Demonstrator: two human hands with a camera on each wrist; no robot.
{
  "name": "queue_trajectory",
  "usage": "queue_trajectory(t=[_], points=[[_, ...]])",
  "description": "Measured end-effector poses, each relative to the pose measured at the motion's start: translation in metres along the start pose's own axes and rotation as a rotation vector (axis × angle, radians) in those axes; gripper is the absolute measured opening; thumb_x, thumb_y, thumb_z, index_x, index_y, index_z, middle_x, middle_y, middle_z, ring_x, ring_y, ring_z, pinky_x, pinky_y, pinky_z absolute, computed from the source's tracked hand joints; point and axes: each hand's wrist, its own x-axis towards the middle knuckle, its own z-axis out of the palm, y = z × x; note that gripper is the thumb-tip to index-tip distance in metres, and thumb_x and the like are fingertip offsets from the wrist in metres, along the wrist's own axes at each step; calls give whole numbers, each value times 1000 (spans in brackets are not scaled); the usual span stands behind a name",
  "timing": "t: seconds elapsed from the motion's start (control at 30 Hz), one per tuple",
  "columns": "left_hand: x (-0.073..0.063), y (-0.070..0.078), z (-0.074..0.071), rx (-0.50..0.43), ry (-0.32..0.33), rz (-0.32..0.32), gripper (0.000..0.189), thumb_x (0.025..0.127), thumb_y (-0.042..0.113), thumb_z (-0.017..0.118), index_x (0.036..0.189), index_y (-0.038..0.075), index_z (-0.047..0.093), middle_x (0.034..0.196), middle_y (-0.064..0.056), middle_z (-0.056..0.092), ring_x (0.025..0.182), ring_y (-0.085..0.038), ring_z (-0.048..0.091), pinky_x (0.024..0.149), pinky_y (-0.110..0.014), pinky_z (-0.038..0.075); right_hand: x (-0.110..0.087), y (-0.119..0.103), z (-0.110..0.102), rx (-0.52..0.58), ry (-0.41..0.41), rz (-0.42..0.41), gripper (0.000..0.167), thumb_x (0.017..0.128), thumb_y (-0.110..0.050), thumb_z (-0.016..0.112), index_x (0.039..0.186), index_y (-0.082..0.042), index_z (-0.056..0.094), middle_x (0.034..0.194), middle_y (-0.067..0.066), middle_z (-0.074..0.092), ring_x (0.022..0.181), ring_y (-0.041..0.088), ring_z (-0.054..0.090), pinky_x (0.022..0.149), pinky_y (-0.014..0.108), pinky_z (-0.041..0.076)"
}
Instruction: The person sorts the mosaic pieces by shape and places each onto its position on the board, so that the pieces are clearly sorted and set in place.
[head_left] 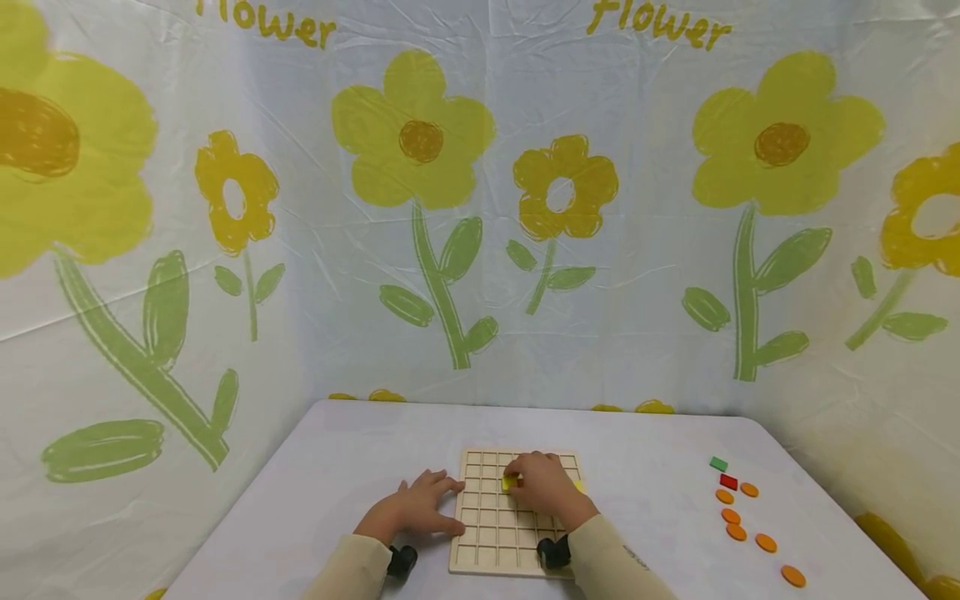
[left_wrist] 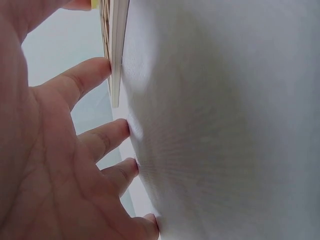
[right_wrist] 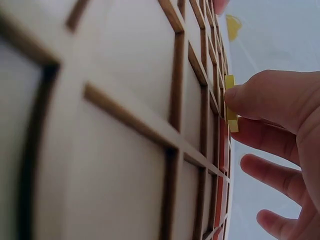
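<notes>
At the far half of a pale wooden grid board (head_left: 487, 537), right hand (head_left: 546, 487) pinches a flat yellow tile (right_wrist: 231, 114) between thumb and finger; left hand (head_left: 420, 506), fingers spread, touches board's left edge. Best: square tile to cell, board braced.

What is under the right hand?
The wooden grid board lies under the right hand, which pinches a yellow tile. The right wrist view shows red pieces set in the board; whether more pieces lie beneath the hand cannot be seen.

The gridded board (head_left: 504, 535) looks matt wood, the yellow piece (right_wrist: 233, 125) smooth, the backdrop (head_left: 630, 350) faintly glossy.
</notes>
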Motion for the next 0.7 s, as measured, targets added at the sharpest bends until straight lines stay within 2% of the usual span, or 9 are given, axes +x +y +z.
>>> queue_trajectory(t=[0.47, 0.7], points=[[-1, 1, -1, 7, 5, -2, 74, 76, 58, 72, 138, 24, 52, 152, -12, 39, 144, -41, 27, 109, -73, 17, 1, -3, 0, -3, 10, -33, 14, 85, -19, 71, 98, -17, 76, 92, -7, 72, 88, 17, 60, 90, 53, 44], [-2, 2, -1, 4, 6, -2, 74, 76, 57, 72, 138, 24, 52, 152, -11, 39, 144, -40, 27, 110, -73, 17, 1, -5, -1, -15, 18, -43, 14, 85, -18, 72, 97, -17, 76, 94, -6, 73, 93, 20, 63, 91, 53, 45]])
